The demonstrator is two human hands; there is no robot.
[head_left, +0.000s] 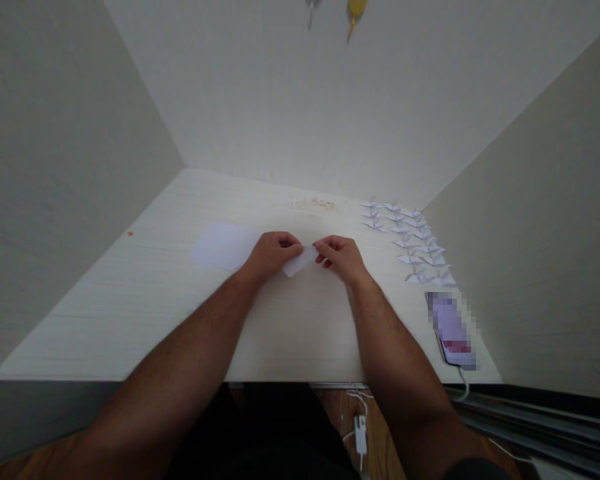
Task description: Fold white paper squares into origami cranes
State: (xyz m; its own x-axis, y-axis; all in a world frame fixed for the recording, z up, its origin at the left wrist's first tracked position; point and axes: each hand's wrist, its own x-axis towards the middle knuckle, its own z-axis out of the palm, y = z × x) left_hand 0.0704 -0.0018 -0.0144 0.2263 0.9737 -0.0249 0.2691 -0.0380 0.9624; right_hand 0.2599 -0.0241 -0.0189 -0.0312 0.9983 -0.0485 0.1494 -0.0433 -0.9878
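Note:
A small folded piece of white paper (299, 261) is held between both hands at the middle of a pale desk (145, 300). My left hand (271, 254) pinches its left end with curled fingers. My right hand (341, 257) pinches its right end, fingers bent. The paper hangs just above the desk surface. Behind my left hand a flat stack of white paper sheets (223, 245) lies on the desk.
Several folded white paper cranes (410, 240) sit in rows at the right rear of the desk. A phone (451, 330) with a cable lies near the front right edge. Walls close in the desk on three sides. A white charger (361, 433) lies on the floor.

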